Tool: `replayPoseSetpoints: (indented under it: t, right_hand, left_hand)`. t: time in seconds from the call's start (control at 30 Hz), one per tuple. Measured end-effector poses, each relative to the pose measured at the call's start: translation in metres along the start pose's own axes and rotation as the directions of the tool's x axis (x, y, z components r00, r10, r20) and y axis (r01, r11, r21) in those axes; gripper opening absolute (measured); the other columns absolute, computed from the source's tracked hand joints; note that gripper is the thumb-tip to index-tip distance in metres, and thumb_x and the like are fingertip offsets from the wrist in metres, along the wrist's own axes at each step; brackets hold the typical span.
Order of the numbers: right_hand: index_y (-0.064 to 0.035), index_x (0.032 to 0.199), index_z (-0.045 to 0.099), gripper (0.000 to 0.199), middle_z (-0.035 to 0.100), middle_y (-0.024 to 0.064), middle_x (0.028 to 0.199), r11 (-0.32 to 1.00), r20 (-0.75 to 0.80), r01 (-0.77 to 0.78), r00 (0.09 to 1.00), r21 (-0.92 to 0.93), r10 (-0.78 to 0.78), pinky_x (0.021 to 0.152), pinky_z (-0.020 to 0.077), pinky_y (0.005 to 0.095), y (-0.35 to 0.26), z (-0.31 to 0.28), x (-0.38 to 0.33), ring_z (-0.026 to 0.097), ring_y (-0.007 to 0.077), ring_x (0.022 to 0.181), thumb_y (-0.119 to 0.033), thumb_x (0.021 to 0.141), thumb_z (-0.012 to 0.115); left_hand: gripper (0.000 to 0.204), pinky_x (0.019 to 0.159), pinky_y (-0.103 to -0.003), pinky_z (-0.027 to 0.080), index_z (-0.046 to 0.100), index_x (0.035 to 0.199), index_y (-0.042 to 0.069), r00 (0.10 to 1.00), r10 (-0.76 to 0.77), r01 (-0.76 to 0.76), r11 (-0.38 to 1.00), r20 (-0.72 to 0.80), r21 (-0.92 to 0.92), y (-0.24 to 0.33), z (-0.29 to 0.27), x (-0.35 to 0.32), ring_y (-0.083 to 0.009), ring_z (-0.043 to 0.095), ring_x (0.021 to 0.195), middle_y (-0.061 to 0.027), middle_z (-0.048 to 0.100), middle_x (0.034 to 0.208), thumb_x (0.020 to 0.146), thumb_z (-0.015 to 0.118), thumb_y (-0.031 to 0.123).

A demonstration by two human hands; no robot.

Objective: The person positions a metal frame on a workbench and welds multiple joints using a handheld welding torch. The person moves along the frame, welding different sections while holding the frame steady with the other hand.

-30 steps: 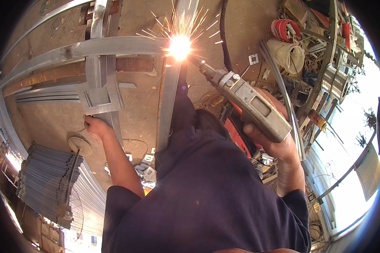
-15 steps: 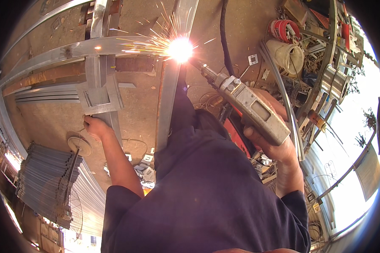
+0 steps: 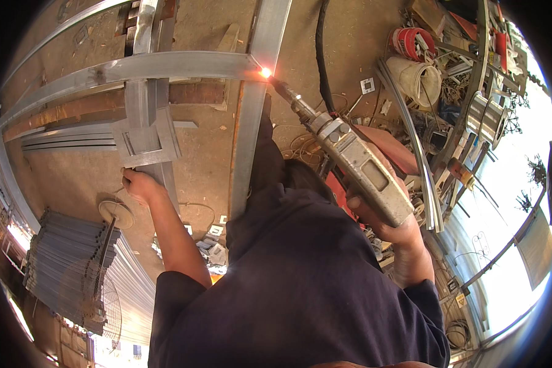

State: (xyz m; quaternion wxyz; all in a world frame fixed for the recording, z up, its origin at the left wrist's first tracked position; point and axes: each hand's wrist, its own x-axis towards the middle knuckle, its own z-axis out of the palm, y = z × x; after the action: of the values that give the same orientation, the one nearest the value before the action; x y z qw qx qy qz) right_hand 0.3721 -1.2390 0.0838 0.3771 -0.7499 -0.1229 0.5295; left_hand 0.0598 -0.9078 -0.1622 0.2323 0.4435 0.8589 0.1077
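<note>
One small orange-red glowing spot (image 3: 265, 72) sits at the corner where the flat-faced grey metal crossbar (image 3: 178, 65) meets the long straight grey metal bar (image 3: 244, 141) that runs away from the person's body. Just beside the spot is the dark narrow nozzle (image 3: 281, 89) of the long, scuffed grey metal welding torch (image 3: 348, 149), which slants up and to the left.

To make this joint well, the nozzle seems to call for a short, constant gap and an even slant, with the heat shared between both bars so that neither burns through. Lingering on one spot could open a hole or pull the bars out of line. A steady wrist and a firm but unstrained hold should help the tip follow the seam.

The right hand (image 3: 386, 228) is wrapped around the rear of the torch body, thumb showing at its left side and most of the fingers hidden behind it. The left hand (image 3: 143, 186) is well apart from the glow, its fingers curled near the lower edge of the square grey metal plate with a rectangular opening (image 3: 144, 158); whether they pinch anything, I cannot tell.
</note>
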Motion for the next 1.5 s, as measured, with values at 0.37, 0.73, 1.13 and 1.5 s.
replayPoseSetpoints:
  t: [0.37,0.73,1.13,1.5]
  right_hand:
    - [0.0014,0.158,0.040,0.081,0.062,0.0203,0.143,0.940,-0.097,0.201,0.967,-0.277,-0.235,0.110,0.0471,0.0371,-0.004,0.034,0.003,0.063,0.0296,0.133,-0.005,0.089,0.082]
    - [-0.0028,0.157,0.042,0.081,0.064,0.0214,0.139,0.923,-0.156,0.177,0.958,-0.342,-0.242,0.111,0.0488,0.0423,-0.007,0.051,0.001,0.064,0.0387,0.130,-0.008,0.087,0.083]
    - [-0.0021,0.156,0.043,0.080,0.067,0.0222,0.134,0.916,-0.180,0.205,0.943,-0.344,-0.279,0.101,0.0556,0.0428,-0.008,0.055,0.002,0.068,0.0393,0.124,-0.008,0.087,0.084]
    - [-0.0023,0.156,0.043,0.077,0.061,0.0219,0.144,0.935,-0.184,0.164,0.956,-0.315,-0.230,0.105,0.0536,0.0436,-0.007,0.057,0.000,0.063,0.0402,0.133,-0.011,0.090,0.082]
  left_hand:
    - [0.071,0.113,-0.051,0.036,0.064,0.146,0.015,1.000,-0.006,0.007,0.995,-0.014,0.098,0.007,-0.004,-0.008,-0.0384,0.062,0.128,-0.0130,0.068,0.142,0.101,0.037,0.062]
    - [0.070,0.113,-0.051,0.036,0.063,0.147,0.015,1.000,0.011,-0.010,0.994,-0.012,0.112,0.001,-0.003,-0.001,-0.0373,0.062,0.129,-0.0132,0.068,0.142,0.102,0.037,0.062]
    - [0.068,0.111,-0.050,0.039,0.064,0.145,0.014,1.000,0.029,-0.027,0.987,-0.012,0.159,0.017,-0.012,-0.020,-0.0375,0.062,0.129,-0.0146,0.068,0.141,0.102,0.038,0.059]
    - [0.066,0.110,-0.052,0.038,0.066,0.143,0.014,1.000,0.017,-0.015,0.991,-0.017,0.133,0.016,-0.011,-0.018,-0.0380,0.061,0.128,-0.0138,0.068,0.141,0.100,0.040,0.057]
